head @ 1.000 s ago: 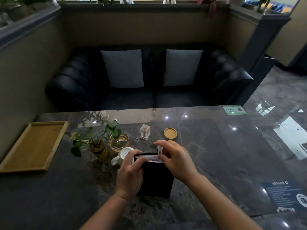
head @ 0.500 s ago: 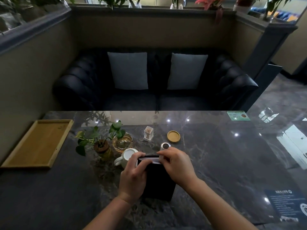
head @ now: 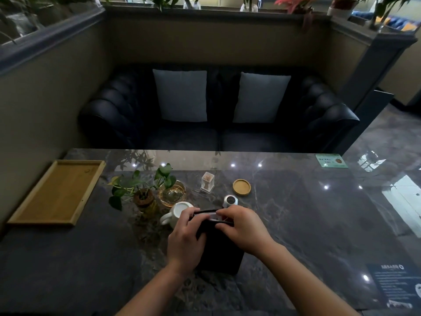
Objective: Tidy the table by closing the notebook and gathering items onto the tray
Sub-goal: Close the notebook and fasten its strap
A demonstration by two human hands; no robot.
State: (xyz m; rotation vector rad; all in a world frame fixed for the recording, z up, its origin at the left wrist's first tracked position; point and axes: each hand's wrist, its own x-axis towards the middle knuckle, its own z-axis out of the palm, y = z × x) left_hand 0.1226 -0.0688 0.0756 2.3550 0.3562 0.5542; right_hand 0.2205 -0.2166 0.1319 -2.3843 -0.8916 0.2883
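Both hands, left hand (head: 185, 241) and right hand (head: 241, 226), gripping black notebook (head: 218, 252) near table (head: 296, 224) front edge. Wooden tray (head: 57, 192) far left; bare surface right.

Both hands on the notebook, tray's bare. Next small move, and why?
Probably press the notebook cover fully flat. A pale strip of pages shows at its far edge between the left hand and right hand, so it looks not quite shut. The tray holds nothing yet, so gathering comes after.

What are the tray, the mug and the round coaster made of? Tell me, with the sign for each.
Tray: likely bamboo or wood, matte tan, faint grain.
Mug: probably glazed ceramic, white, smooth.
Round coaster: seemingly wood or bamboo, tan, raised rim.
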